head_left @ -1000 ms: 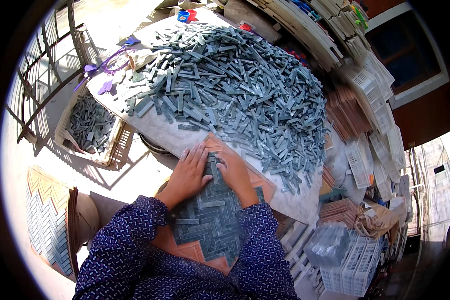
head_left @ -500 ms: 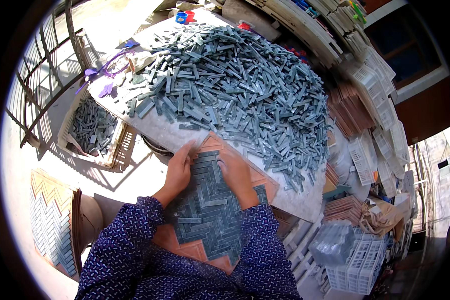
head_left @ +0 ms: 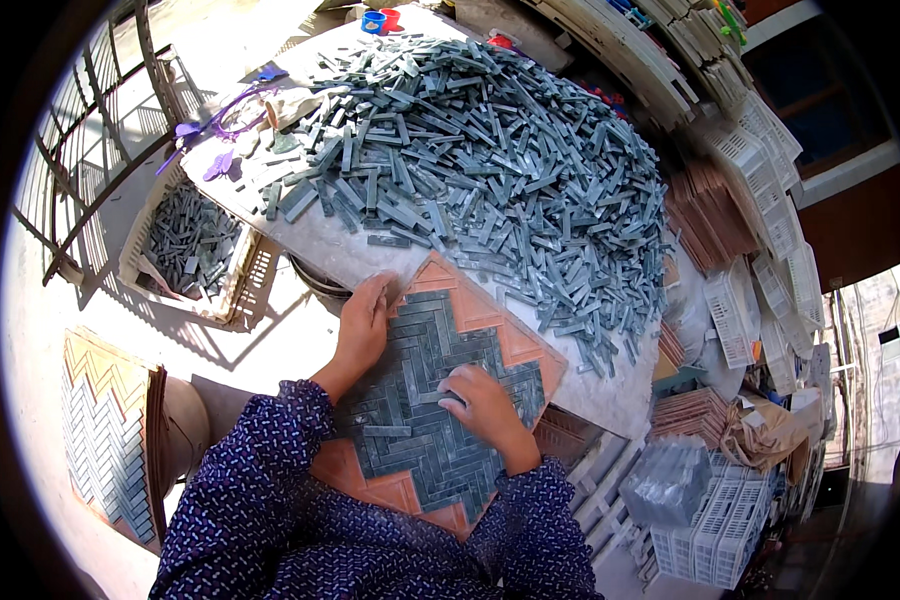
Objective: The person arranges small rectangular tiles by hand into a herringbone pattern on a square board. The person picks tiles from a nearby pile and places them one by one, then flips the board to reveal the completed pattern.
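Observation:
An orange-brown tray (head_left: 545, 357) with a zigzag border tilts across my lap and against the table edge. Narrow dark green-grey stone strips (head_left: 430, 345) fill it in a herringbone pattern. My left hand (head_left: 363, 325) grips the tray's upper left edge. Over the middle of the pattern, my right hand (head_left: 488, 405) has its fingers curled, pinching a stone strip (head_left: 450, 402) that they mostly cover. Lower left of it, one loose strip (head_left: 386, 431) lies on top of the laid ones.
A large heap of loose strips (head_left: 490, 150) covers the white table (head_left: 345, 255). Left of it stands a crate (head_left: 232, 290) of strips; below that, a filled herringbone tray (head_left: 110, 440) rests on a bucket-like stand. Stacked trays (head_left: 705, 215) and white plastic crates (head_left: 715, 530) line the right side.
My right hand has moved down from the tray's upper part to the middle, onto a strip lying loose there. My left hand stays at the tray's edge.

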A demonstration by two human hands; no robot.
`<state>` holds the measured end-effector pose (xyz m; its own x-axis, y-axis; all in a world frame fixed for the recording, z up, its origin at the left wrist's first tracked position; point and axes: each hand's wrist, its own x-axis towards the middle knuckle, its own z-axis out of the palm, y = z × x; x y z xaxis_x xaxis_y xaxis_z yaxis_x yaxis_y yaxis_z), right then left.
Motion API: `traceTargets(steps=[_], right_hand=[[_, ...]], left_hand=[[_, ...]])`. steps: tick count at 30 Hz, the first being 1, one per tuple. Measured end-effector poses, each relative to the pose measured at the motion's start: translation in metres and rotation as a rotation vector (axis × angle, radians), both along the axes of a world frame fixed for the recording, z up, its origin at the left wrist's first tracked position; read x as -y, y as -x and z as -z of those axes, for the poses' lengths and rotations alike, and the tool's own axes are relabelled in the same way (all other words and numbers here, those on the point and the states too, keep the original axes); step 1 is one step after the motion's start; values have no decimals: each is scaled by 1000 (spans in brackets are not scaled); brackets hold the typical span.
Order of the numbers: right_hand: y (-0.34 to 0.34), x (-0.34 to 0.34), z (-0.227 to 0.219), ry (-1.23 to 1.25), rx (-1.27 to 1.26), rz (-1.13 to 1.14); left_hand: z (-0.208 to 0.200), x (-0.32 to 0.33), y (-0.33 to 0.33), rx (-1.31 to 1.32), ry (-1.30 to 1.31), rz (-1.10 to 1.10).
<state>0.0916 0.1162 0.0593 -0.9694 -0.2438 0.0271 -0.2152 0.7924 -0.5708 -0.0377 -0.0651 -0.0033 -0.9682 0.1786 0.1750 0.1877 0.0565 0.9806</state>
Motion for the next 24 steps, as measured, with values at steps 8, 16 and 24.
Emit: traceTargets(steps=[8, 16, 24], right_hand=[[-27, 16, -6, 377, 25, 519], [-62, 6, 14, 1057, 164, 783], [-52, -5, -3, 1467, 156, 591]], left_hand=[[-19, 18, -2, -181, 323, 187], [-37, 35, -55, -445, 1027, 465], [-44, 44, -61, -449, 987, 475]])
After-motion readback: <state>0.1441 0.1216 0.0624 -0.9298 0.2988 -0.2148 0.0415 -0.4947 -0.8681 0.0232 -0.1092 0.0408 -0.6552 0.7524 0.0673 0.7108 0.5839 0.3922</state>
